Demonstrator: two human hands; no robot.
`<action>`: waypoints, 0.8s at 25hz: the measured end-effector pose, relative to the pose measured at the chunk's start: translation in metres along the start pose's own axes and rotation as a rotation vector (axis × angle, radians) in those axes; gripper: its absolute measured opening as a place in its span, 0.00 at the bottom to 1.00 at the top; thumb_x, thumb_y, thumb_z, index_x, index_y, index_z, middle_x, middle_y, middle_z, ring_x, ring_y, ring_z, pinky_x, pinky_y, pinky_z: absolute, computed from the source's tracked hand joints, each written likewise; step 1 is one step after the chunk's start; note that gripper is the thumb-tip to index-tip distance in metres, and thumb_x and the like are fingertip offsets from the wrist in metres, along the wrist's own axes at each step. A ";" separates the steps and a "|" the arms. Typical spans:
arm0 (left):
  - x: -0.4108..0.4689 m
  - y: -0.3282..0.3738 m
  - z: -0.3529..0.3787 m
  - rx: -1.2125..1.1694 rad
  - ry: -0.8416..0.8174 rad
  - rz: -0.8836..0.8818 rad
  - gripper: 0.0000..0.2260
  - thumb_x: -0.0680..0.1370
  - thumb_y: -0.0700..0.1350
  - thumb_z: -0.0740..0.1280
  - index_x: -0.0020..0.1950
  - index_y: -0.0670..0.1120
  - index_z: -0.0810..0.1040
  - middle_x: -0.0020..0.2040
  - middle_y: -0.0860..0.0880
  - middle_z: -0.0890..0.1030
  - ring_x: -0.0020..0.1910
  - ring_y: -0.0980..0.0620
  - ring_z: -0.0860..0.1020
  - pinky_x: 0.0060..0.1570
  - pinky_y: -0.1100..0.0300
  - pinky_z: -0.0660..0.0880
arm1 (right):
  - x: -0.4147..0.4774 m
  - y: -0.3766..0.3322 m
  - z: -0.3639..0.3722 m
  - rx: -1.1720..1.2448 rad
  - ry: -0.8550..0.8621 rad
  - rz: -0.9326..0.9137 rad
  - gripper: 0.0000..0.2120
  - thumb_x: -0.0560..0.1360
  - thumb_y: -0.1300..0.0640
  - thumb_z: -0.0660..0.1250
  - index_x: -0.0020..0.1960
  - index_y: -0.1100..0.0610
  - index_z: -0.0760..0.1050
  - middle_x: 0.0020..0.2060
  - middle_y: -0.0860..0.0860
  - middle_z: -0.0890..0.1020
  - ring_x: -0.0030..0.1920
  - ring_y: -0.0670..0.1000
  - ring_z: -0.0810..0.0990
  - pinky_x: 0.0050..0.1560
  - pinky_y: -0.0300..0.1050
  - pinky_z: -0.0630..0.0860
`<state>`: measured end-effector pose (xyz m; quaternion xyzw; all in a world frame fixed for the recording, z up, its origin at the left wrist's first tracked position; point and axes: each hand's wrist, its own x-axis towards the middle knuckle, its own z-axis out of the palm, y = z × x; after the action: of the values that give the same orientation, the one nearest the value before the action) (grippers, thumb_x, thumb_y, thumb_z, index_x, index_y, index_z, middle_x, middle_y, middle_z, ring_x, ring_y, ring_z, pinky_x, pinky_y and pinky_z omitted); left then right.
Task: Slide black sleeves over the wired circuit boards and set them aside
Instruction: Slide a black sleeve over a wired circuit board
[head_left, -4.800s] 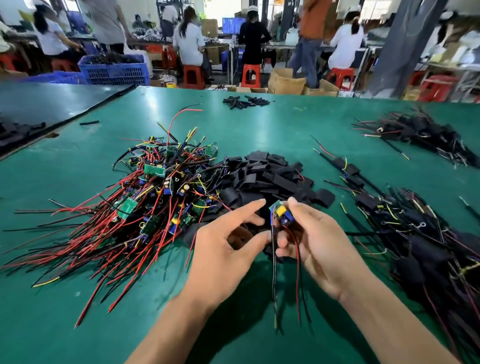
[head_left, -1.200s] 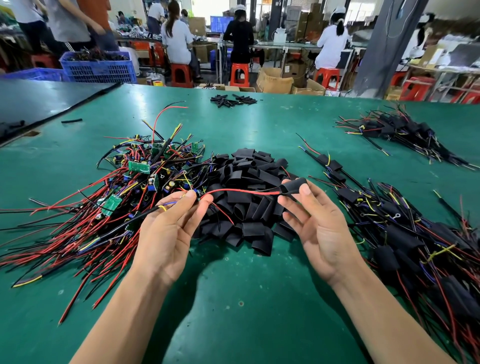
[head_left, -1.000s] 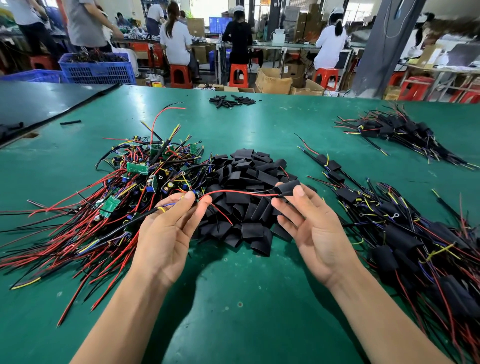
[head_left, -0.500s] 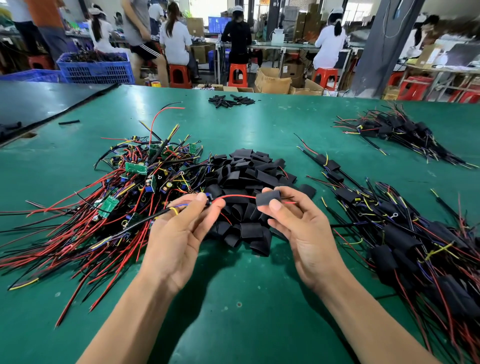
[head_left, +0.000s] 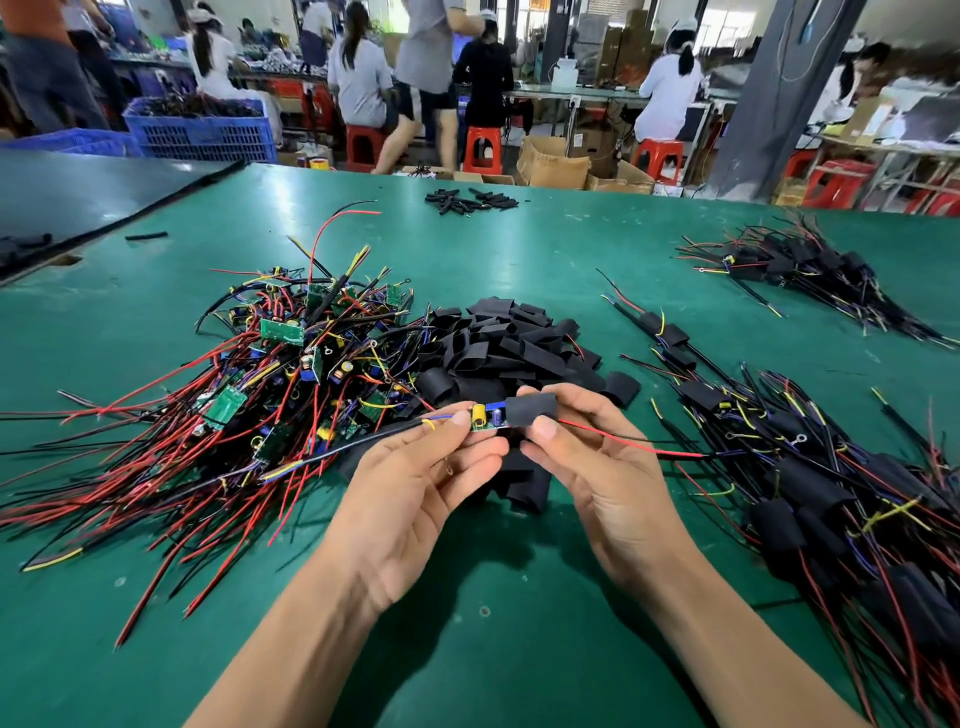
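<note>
My left hand (head_left: 415, 493) pinches the left end of a small green circuit board (head_left: 485, 417) with a yellow part and trailing wires. My right hand (head_left: 597, 467) pinches a black sleeve (head_left: 530, 409) that covers the board's right end; a red wire comes out of the sleeve to the right. Behind my hands lies a pile of loose black sleeves (head_left: 509, 343). To the left is a heap of bare wired boards (head_left: 291, 374). At the right lies a pile of sleeved boards (head_left: 831, 467).
A green table (head_left: 493, 623) holds it all. A second bundle of sleeved boards (head_left: 810, 280) lies far right, a few black tubes (head_left: 470, 200) at the far edge. Beyond the table are a blue crate (head_left: 202, 130), red stools and seated people.
The right hand has slid the sleeve leftward along the red wire onto the board's end. My hands have come close together, and the red wire now trails out to the right.
</note>
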<state>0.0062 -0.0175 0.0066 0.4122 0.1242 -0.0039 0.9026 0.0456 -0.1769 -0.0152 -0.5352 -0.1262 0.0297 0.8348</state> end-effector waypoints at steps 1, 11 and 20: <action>0.001 0.000 -0.001 0.003 0.001 -0.014 0.10 0.70 0.42 0.70 0.49 0.41 0.85 0.43 0.40 0.86 0.37 0.51 0.86 0.36 0.63 0.81 | 0.000 0.000 0.000 0.012 -0.002 0.014 0.15 0.64 0.56 0.77 0.50 0.49 0.84 0.50 0.56 0.87 0.50 0.52 0.84 0.57 0.48 0.81; 0.000 -0.001 -0.005 0.160 -0.039 0.003 0.06 0.72 0.43 0.70 0.43 0.43 0.87 0.41 0.43 0.85 0.34 0.51 0.83 0.35 0.62 0.80 | -0.002 0.003 0.000 0.016 -0.043 0.064 0.12 0.70 0.57 0.75 0.54 0.55 0.82 0.49 0.61 0.86 0.47 0.56 0.86 0.50 0.49 0.82; 0.003 -0.002 -0.006 0.156 -0.056 -0.026 0.05 0.71 0.44 0.72 0.43 0.45 0.87 0.40 0.43 0.83 0.33 0.51 0.82 0.34 0.62 0.80 | -0.003 0.005 0.000 0.031 -0.019 0.081 0.13 0.71 0.56 0.76 0.54 0.56 0.81 0.49 0.62 0.86 0.46 0.56 0.86 0.51 0.52 0.80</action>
<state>0.0080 -0.0140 0.0003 0.4793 0.1037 -0.0367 0.8707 0.0432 -0.1752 -0.0201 -0.5266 -0.1121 0.0705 0.8397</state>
